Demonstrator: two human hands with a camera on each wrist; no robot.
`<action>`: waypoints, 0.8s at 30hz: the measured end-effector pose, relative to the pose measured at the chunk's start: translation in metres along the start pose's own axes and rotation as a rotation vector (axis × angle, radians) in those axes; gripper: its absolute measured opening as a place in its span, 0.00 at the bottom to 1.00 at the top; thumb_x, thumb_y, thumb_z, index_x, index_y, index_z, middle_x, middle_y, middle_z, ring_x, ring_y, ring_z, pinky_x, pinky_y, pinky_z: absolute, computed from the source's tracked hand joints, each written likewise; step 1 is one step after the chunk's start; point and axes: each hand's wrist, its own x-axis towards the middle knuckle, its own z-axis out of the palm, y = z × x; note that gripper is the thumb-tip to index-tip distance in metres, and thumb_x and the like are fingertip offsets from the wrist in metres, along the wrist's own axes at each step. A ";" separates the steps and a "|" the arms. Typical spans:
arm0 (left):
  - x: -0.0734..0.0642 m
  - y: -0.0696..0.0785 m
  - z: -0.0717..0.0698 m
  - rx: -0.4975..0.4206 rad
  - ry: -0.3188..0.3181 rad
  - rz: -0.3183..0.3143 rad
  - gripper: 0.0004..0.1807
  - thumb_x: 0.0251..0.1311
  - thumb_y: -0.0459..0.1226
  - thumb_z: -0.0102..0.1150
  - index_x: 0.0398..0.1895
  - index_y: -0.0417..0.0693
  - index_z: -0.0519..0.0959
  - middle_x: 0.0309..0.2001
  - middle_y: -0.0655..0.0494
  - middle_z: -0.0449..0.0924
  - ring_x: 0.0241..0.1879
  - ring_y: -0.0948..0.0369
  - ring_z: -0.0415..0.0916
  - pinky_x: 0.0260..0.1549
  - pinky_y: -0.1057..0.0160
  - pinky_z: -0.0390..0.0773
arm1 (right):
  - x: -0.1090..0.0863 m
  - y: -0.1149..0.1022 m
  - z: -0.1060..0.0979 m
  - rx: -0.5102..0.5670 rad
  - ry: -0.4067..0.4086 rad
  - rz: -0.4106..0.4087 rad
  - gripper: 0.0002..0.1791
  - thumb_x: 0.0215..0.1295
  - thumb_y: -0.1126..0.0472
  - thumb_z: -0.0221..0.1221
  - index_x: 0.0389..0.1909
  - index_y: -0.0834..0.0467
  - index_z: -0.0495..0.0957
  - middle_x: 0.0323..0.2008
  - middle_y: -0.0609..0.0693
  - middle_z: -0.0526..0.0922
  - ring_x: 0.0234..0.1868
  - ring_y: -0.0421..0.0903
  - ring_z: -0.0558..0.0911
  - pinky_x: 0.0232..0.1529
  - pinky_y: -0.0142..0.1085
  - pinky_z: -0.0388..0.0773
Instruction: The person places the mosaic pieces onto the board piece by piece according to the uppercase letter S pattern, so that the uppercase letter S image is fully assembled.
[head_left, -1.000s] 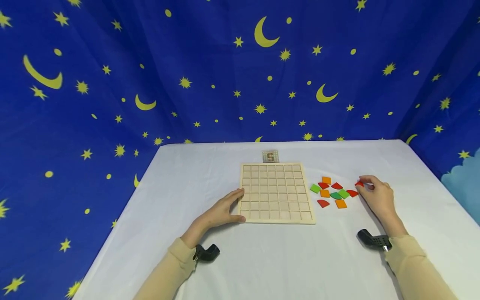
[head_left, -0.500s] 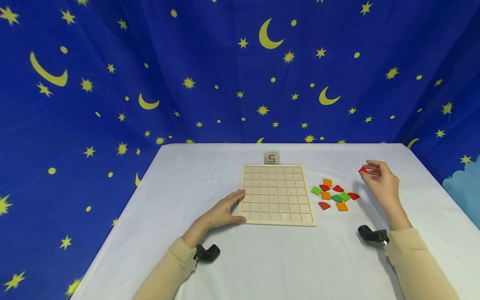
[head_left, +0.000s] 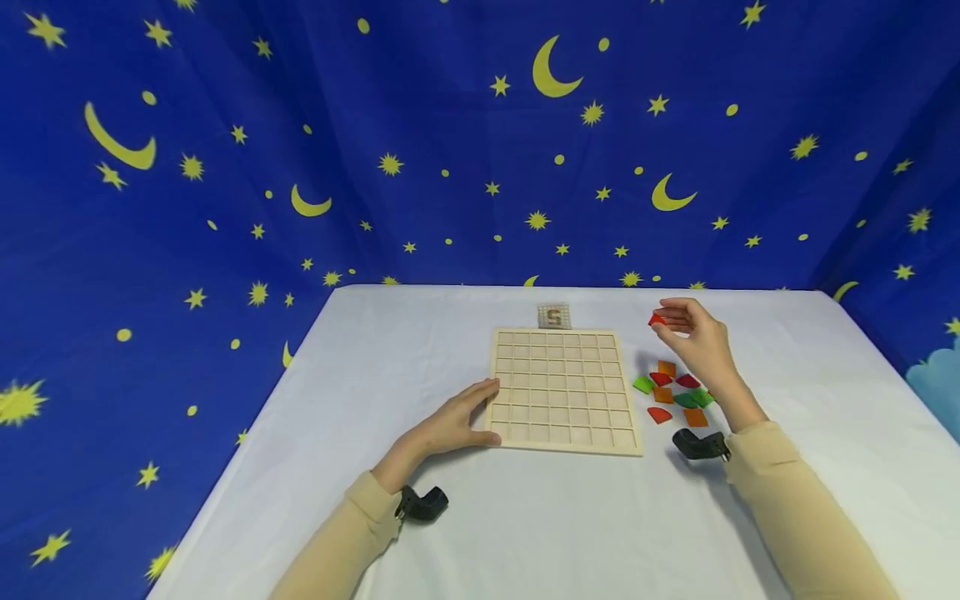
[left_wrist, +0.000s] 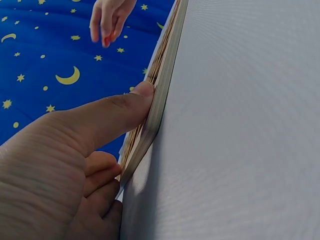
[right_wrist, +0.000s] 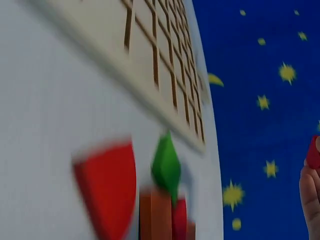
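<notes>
My left hand (head_left: 450, 423) rests against the left side of a square wooden grid board (head_left: 570, 449), its thumb at the near left corner. In the left wrist view the thumb (left_wrist: 120, 112) lies straight on the board's rim. Above the table, right of the board's far corner, my right hand (head_left: 699, 340) pinches a red quarter-circle tile (head_left: 656, 320) between thumb and fingers. Beneath that hand lie loose tiles, among them a red quarter circle (head_left: 660, 415), an orange square (head_left: 696, 417) and a light green square (head_left: 643, 384). The right forearm partly covers this group.
A small card (head_left: 554, 317) with a brown figure on a grid lies just beyond the board. White cloth (head_left: 405, 350) covers the table, and a blue star-and-moon curtain (head_left: 450, 125) rises behind it. Black wrist mounts (head_left: 424, 504) stick out from both sleeves.
My right hand has lifted the red tile off the table and carried it left and away from me, over toward the board. The left hand stays at the board's edge.
</notes>
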 end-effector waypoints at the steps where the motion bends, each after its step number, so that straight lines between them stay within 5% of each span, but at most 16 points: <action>1: 0.000 0.000 0.000 0.001 0.000 0.001 0.49 0.51 0.47 0.69 0.71 0.37 0.55 0.71 0.46 0.52 0.71 0.52 0.47 0.67 0.54 0.50 | 0.001 -0.008 0.005 0.005 -0.011 -0.014 0.22 0.62 0.60 0.63 0.55 0.62 0.72 0.46 0.58 0.80 0.43 0.46 0.79 0.43 0.21 0.74; 11: 0.001 -0.001 0.000 0.005 -0.002 0.013 0.49 0.52 0.48 0.69 0.71 0.36 0.55 0.71 0.45 0.52 0.71 0.52 0.46 0.67 0.54 0.49 | 0.018 -0.039 0.051 0.123 -0.138 -0.162 0.18 0.60 0.67 0.63 0.51 0.66 0.74 0.43 0.61 0.82 0.40 0.47 0.82 0.41 0.22 0.75; 24: -0.001 0.002 -0.001 0.000 -0.016 -0.019 0.49 0.52 0.48 0.68 0.71 0.37 0.54 0.72 0.47 0.51 0.71 0.53 0.45 0.67 0.54 0.50 | 0.024 -0.032 0.080 0.138 -0.324 -0.098 0.16 0.62 0.71 0.60 0.50 0.70 0.72 0.45 0.65 0.79 0.44 0.58 0.80 0.42 0.30 0.77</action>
